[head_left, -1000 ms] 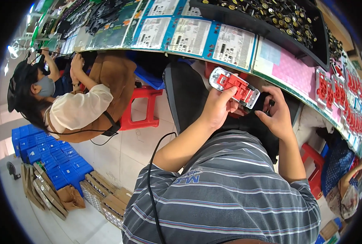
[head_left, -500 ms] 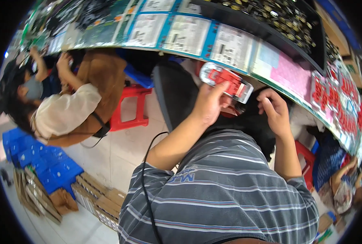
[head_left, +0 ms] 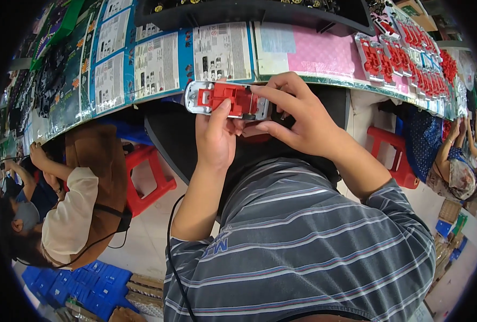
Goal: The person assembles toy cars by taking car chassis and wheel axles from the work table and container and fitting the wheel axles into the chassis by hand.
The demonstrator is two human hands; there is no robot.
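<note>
Toy car (head_left: 235,96) in my left hand (head_left: 217,137), right hand (head_left: 308,123) at its end.
I hold it just off the near edge of the desk (head_left: 275,61), left thumb on the red side and fingers curled beneath, seemingly to keep it steady and facing up. My right fingers are bent around its right end, near a black wheel (head_left: 249,116); whether they pinch anything I cannot tell. Similar cars (head_left: 375,59) lie toward the desk's right end, probably lined up to save space.

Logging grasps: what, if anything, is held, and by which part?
The left hand holds a toy car body by its middle; the right hand is at its right end.
</note>
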